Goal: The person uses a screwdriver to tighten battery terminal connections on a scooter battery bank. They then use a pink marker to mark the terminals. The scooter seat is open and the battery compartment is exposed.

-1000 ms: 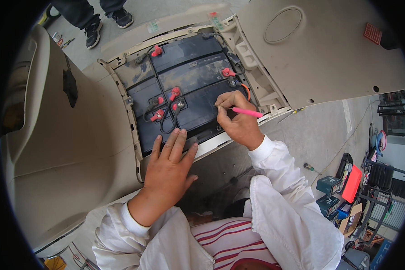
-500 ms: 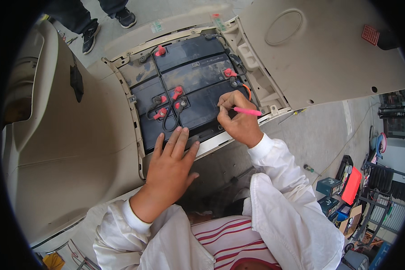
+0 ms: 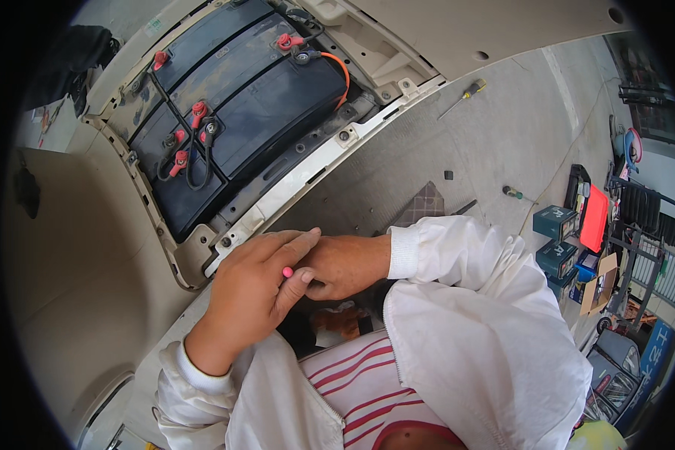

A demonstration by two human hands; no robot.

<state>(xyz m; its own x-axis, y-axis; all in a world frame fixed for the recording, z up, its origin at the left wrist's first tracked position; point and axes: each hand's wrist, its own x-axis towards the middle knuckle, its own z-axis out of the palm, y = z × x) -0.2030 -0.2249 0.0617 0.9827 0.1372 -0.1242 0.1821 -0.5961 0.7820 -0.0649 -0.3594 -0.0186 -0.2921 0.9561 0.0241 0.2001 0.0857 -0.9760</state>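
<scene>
In front of my body, my left hand (image 3: 251, 281) lies across my right hand (image 3: 345, 266), its fingers stretched out and its thumb apart. The rounded end of a slim pink-handled tool (image 3: 287, 272) pokes up between the two hands. My right fingers curl in under the left hand and are mostly hidden, as is the rest of the tool. Just beyond my hands is the white metal edge (image 3: 277, 202) of an open bay. Inside it sit several black batteries (image 3: 277, 105) with red terminal clamps (image 3: 199, 111), black cables (image 3: 174, 112) and an orange cable (image 3: 345, 71).
A yellow-handled screwdriver (image 3: 472, 88) and a green-handled screwdriver (image 3: 512, 193) lie on the grey floor. Dark green boxes (image 3: 555, 223), a red lid (image 3: 595, 217) and an open carton (image 3: 598, 285) stand at right. Another person in dark clothing (image 3: 71, 64) is at the upper left.
My right hand has come back from the batteries toward my body with the pink-handled tool. My left hand has left the battery edge and now covers it. The view has shifted right.
</scene>
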